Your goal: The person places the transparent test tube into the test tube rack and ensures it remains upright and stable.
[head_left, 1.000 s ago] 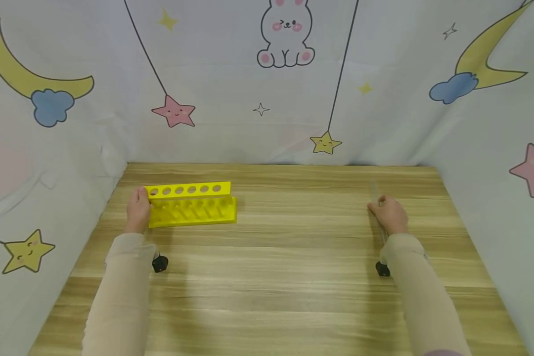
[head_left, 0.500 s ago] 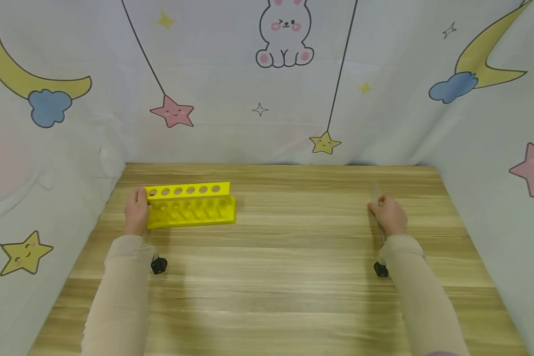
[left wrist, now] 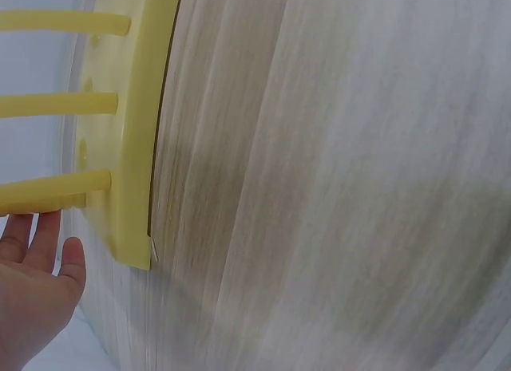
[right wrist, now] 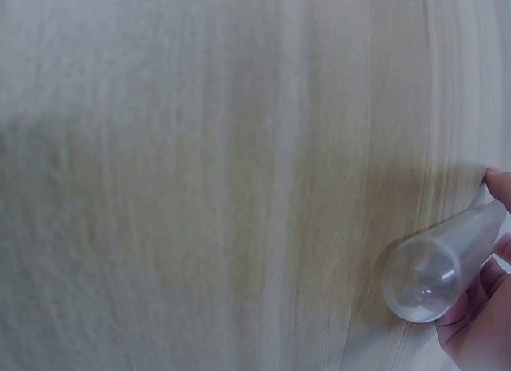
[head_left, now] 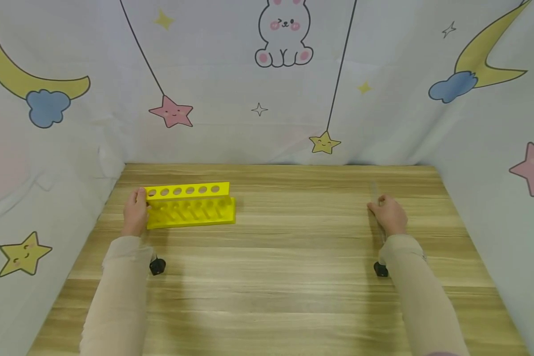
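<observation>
A yellow test tube rack [head_left: 191, 212] with a row of round holes stands on the left part of the wooden table. At its left end is my left hand [head_left: 135, 213], fingers against the end of the rack. In the left wrist view the fingertips [left wrist: 44, 235] meet the rack's yellow end [left wrist: 132, 179], and the thumb stands apart from it. On the right, my right hand [head_left: 390, 216] pinches a clear test tube [right wrist: 427, 279] that lies low over the table. Its round end faces the right wrist camera; the fingers cover part of its length.
The wood-grain table [head_left: 271, 272] stretches between the two hands. White cloth [head_left: 231, 99] printed with stars, moons and a rabbit hangs behind it and along both sides. A small black device [head_left: 157, 266] sits at the left wrist, another black device [head_left: 381, 269] at the right.
The head view has shifted a little, so the left side appears slightly farther left. Both hands keep their places at the rack and the test tube.
</observation>
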### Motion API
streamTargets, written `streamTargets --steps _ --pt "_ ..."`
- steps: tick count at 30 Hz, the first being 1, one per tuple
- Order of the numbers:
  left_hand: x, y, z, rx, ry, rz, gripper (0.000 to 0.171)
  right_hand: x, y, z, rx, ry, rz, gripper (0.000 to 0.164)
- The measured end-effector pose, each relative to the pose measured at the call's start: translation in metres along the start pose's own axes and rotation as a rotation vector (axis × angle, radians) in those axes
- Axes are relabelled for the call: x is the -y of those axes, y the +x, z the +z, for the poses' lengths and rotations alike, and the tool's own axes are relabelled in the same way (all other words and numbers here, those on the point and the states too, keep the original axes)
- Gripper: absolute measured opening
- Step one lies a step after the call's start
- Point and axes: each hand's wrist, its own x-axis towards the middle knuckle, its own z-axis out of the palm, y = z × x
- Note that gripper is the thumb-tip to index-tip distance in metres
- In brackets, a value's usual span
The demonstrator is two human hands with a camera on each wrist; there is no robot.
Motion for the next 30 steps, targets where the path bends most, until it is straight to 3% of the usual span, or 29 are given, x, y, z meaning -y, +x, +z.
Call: streamTargets --steps 9,22,30 --pt "0.0002 -0.0016 -0.0006 0.017 -0.004 0.011 0.063 0.0024 -0.0019 -0.0008 -0.005 0.006 -0.004 0.059" --pt "0.0039 0.0009 0.0012 -0.020 0.057 0.043 0.064 0.0026 -0.0028 -0.0007 -0.009 0.007 0.004 0.056" --pt "0.0031 -0.0004 0.0022 -0.023 0.031 0.052 0.066 0.0037 -0.0037 -0.0020 -0.014 0.018 0.003 0.054"
